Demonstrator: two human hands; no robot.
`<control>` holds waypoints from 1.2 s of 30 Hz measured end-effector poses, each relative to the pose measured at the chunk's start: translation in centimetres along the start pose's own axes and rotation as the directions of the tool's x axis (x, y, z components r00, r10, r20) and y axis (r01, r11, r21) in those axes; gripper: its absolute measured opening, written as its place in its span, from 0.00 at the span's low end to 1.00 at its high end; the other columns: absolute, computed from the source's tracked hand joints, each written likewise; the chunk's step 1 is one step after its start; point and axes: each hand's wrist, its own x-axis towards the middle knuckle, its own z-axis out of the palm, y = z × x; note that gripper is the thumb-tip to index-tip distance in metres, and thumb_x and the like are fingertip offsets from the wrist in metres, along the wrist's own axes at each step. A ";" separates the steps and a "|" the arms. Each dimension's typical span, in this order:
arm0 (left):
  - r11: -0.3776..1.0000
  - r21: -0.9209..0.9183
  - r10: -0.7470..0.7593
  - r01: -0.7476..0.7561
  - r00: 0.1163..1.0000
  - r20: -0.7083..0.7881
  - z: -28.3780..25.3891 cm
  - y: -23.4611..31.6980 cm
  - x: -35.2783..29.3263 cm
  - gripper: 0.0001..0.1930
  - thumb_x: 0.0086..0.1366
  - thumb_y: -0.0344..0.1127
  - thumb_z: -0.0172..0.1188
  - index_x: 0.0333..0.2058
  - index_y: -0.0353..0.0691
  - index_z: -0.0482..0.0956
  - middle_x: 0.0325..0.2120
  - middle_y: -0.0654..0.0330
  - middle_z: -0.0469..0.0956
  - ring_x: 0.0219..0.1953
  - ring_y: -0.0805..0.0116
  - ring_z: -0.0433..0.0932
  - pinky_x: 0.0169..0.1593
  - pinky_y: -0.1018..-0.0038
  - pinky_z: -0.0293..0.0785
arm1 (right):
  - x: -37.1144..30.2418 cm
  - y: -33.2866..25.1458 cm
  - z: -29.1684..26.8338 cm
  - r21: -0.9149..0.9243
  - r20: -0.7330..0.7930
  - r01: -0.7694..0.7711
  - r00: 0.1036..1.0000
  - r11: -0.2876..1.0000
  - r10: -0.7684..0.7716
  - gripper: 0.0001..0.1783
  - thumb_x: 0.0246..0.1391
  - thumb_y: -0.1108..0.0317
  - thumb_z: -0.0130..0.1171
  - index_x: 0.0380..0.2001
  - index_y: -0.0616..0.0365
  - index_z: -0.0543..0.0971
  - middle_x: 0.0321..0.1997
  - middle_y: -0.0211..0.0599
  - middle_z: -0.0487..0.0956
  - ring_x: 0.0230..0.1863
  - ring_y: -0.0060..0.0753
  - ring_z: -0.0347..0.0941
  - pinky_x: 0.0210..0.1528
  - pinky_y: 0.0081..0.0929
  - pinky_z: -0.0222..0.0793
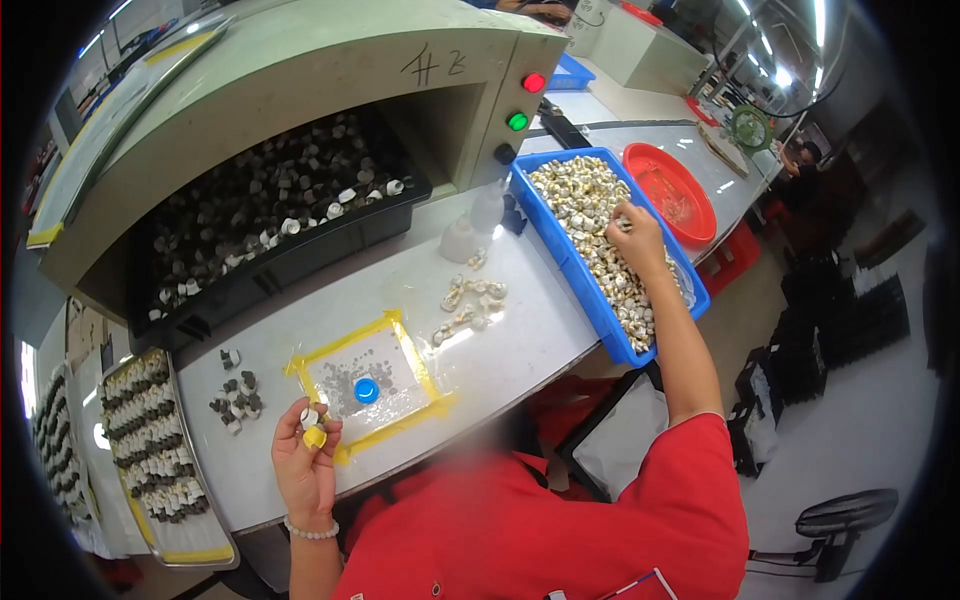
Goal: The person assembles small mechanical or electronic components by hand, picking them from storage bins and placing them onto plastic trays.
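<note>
My left hand (304,462), with a beaded bracelet at the wrist, is raised over the table's front edge. Its thumb and fingers close on a small white piece with a yellow end (314,436). My right hand (637,240) reaches into a blue bin (590,300) heaped with small white-and-gold pieces (585,205). Its fingers are pinched together among them; what they hold, if anything, is hidden. Beside my left hand, a round blue cap (367,390) sits on a clear sheet edged with yellow tape (418,365).
A grey machine (330,65) holds a black bin (300,258) of dark-and-white pieces. Loose pieces (237,402) lie at left, near a metal tray (190,470) of rows. More loose pieces (468,297) lie mid-table. A red basin (672,190) stands beyond the blue bin.
</note>
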 end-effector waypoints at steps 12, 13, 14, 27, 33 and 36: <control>0.991 -0.106 -0.065 0.076 0.993 0.098 0.4 -0.5 0.0 0.17 0.59 0.30 0.53 0.47 0.35 0.66 0.41 0.48 0.72 0.36 0.61 0.76 0.40 0.73 0.75 | -3.9 -14.5 2.2 0.342 0.043 0.363 0.915 0.867 -0.400 0.08 0.37 0.72 0.59 0.25 0.57 0.73 0.23 0.37 0.70 0.22 0.34 0.69 0.24 0.26 0.65; 0.987 -0.125 -0.088 0.104 0.987 0.131 0.4 -0.6 0.0 0.17 0.59 0.30 0.53 0.47 0.35 0.66 0.41 0.48 0.72 0.36 0.61 0.76 0.40 0.73 0.74 | -4.7 -15.3 3.5 0.334 0.075 0.364 0.909 0.870 -0.409 0.08 0.36 0.70 0.60 0.25 0.56 0.74 0.23 0.39 0.70 0.22 0.38 0.69 0.24 0.28 0.66; 0.981 -0.141 -0.109 0.132 0.981 0.160 0.3 -0.8 0.0 0.18 0.59 0.31 0.54 0.48 0.35 0.65 0.41 0.48 0.72 0.36 0.61 0.76 0.40 0.72 0.74 | -5.2 -16.3 4.1 0.342 0.080 0.366 0.907 0.866 -0.414 0.08 0.36 0.70 0.60 0.25 0.56 0.74 0.23 0.39 0.70 0.22 0.38 0.69 0.24 0.28 0.66; 0.975 -0.155 -0.130 0.160 0.974 0.188 -0.6 -1.4 -0.3 0.20 0.58 0.28 0.55 0.49 0.32 0.65 0.41 0.48 0.72 0.41 0.59 0.75 0.47 0.68 0.72 | -6.6 -21.3 4.8 0.227 0.080 0.588 0.783 0.777 -0.616 0.19 0.40 0.59 0.61 0.38 0.52 0.76 0.37 0.40 0.73 0.40 0.42 0.67 0.40 0.35 0.63; 0.920 -0.287 -0.179 0.266 0.939 0.295 -1.3 -2.0 0.1 0.19 0.58 0.27 0.53 0.48 0.31 0.65 0.42 0.48 0.71 0.48 0.55 0.71 0.53 0.60 0.67 | -8.5 -20.3 4.7 0.403 0.211 0.631 0.640 0.663 -0.739 0.16 0.36 0.76 0.60 0.34 0.60 0.76 0.34 0.35 0.74 0.36 0.38 0.68 0.39 0.31 0.64; 0.900 -0.319 -0.196 0.297 0.929 0.314 -1.3 -2.1 0.2 0.19 0.58 0.27 0.52 0.48 0.31 0.65 0.43 0.49 0.71 0.50 0.55 0.69 0.55 0.57 0.64 | -9.2 -20.6 5.4 0.394 0.199 0.610 0.674 0.687 -0.712 0.15 0.36 0.77 0.59 0.33 0.60 0.76 0.31 0.36 0.73 0.34 0.39 0.67 0.38 0.32 0.64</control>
